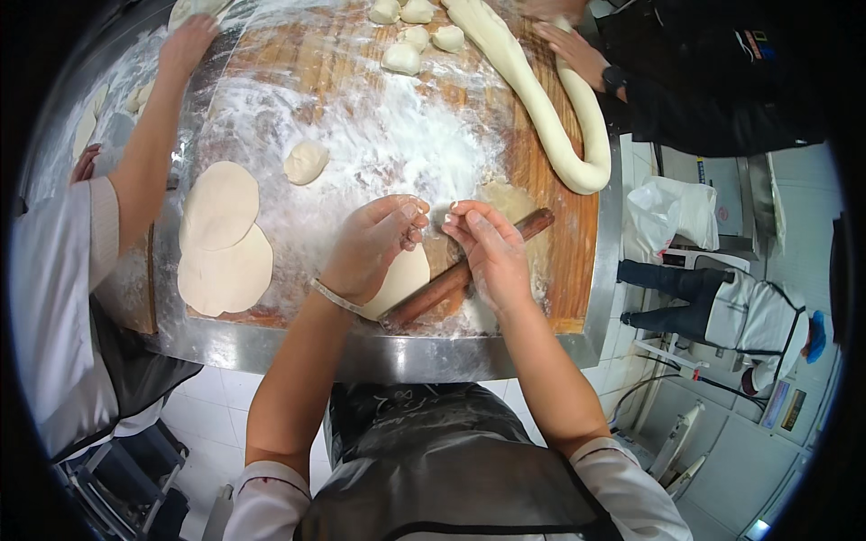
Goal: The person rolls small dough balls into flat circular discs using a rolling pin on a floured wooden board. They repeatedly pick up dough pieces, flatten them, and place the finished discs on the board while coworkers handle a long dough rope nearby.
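My left hand (379, 247) is raised over the floured board, thumb pressed to curled fingers. No held thing shows in it, though flour whitens the fingertips. Facing it, a short gap apart, my right hand (497, 257) pinches what looks like a small bit of dough (448, 218) at its fingertips. Under my hands a flat dough sheet (404, 277) lies partly hidden by my left hand and wrist. Along its right edge a wooden rolling pin (433, 294) slants up to the right, passing behind my right hand. A round dough lump (306, 162) sits farther off.
Two overlapping dough rounds (223, 237) lie at left. Several dough pieces (402, 59) and a long bent dough rope (568, 155) are farther back. Co-workers' hands (575, 57) (189, 44) work at both sides. A metal rim (419, 358) borders the board (568, 270).
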`<state>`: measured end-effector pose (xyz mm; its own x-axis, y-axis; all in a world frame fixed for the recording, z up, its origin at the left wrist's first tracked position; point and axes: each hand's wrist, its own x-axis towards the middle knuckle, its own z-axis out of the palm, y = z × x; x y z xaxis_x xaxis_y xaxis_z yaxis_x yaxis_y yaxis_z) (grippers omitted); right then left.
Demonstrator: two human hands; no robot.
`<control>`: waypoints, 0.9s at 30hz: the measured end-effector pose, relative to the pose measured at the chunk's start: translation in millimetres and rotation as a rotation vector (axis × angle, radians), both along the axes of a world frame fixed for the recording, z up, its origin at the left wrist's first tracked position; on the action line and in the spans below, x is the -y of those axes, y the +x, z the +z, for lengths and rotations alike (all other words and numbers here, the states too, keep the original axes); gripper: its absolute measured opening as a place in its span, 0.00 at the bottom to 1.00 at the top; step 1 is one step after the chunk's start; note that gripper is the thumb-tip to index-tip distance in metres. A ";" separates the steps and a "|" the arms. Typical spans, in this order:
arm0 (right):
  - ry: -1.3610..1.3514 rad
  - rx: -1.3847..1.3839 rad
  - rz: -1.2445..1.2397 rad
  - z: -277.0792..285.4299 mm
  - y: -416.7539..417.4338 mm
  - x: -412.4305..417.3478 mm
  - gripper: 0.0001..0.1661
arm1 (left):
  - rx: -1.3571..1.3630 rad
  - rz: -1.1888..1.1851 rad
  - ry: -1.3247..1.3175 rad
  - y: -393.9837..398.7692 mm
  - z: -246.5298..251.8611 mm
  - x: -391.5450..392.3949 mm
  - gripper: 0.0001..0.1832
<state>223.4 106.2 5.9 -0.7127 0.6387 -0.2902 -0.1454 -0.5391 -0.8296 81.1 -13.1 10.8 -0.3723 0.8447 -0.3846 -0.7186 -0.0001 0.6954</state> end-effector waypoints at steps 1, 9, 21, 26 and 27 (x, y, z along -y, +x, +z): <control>-0.009 -0.009 0.007 0.4 0.2 -0.6 0.12 | 0.044 0.005 0.032 1.6 -1.2 0.0 0.12; -0.050 -0.107 0.082 4.7 5.5 -3.2 0.12 | 0.101 -0.048 0.150 7.2 1.0 -4.3 0.12; -0.021 -0.119 0.111 13.8 15.3 -0.6 0.14 | 0.025 -0.033 0.184 15.2 11.8 -16.8 0.09; 0.047 -0.060 0.163 23.9 15.4 0.5 0.17 | -0.339 0.113 -0.001 25.3 23.6 -21.4 0.07; 0.058 -0.042 0.166 29.1 14.3 1.1 0.17 | -0.401 0.134 -0.019 26.8 26.1 -22.8 0.07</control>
<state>237.7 105.0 35.1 -0.8205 0.5260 -0.2238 -0.0938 -0.5100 -0.8550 107.9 9.8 36.9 -0.6015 0.7728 -0.2024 -0.3860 -0.0593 0.9206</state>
